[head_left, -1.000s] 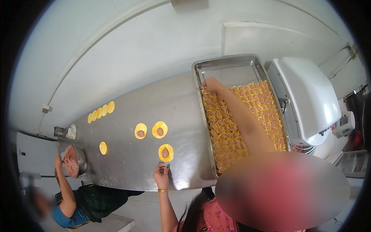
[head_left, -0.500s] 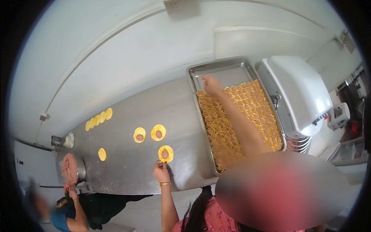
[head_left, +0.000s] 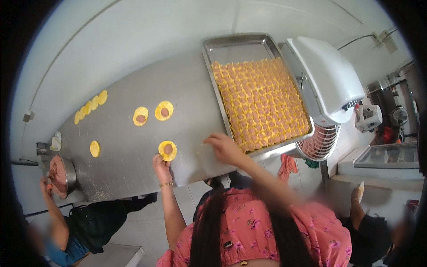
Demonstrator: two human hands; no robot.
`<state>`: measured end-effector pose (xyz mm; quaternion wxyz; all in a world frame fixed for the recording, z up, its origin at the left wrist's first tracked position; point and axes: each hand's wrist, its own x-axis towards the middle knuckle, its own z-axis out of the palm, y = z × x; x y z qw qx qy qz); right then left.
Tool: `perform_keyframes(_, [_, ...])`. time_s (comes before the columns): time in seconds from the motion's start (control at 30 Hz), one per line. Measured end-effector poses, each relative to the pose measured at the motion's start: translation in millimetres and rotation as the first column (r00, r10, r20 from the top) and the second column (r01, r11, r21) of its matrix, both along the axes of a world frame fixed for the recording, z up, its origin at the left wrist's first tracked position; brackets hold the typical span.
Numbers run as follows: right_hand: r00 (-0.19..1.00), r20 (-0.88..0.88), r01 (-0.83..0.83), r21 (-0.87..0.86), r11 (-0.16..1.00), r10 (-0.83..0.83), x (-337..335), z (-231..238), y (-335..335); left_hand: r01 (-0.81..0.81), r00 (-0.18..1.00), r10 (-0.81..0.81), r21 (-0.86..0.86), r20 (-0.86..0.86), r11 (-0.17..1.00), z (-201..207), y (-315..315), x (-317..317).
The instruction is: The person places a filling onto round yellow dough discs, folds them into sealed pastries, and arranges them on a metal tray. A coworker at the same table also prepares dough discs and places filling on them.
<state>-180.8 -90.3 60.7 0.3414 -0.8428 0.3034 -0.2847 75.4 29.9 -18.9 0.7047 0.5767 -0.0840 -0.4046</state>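
Observation:
My left hand [head_left: 162,166] pinches the near edge of a round yellow wrapper [head_left: 163,156] with a lump of pinkish meat filling [head_left: 167,149] on it; the wrapper lies on the steel table. Off the tray's near left corner hovers my right hand [head_left: 224,147], empty, fingers stretched toward the left. Beyond my left hand lie two more wrappers topped with filling, a left one [head_left: 140,116] and a right one [head_left: 164,111]. Packed rows of yellow-wrapped meat dumplings [head_left: 262,104] occupy most of a metal tray [head_left: 235,39], leaving bare metal along its far end.
Bare wrappers lie at the left: several overlapping [head_left: 91,106] and one apart [head_left: 94,149]. A co-worker's hand [head_left: 45,186] is at a steel bowl of meat [head_left: 70,173]. A white mixer [head_left: 327,80] stands right of the tray. Another person's arm [head_left: 357,211] shows at right.
My right hand has moved from the tray's far left part back toward me, off the tray. My left hand stays at the same wrapper. The view has shifted, showing more floor.

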Motion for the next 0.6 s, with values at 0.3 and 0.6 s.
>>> perform_keyframes(0.3, [0.848, -0.465, 0.155, -0.239, 0.959, -0.253, -105.0, 20.7, 45.4, 0.078, 0.982, -0.083, -0.033, -0.172, 0.996, -5.4, 17.4, 9.2])
perform_keyframes(0.6, [0.854, -0.418, 0.170, -0.339, 0.925, -0.310, -102.9, 7.0, 26.2, 0.094, 0.957, -0.098, -0.029, -0.271, 0.995, -9.4, 27.8, 9.1])
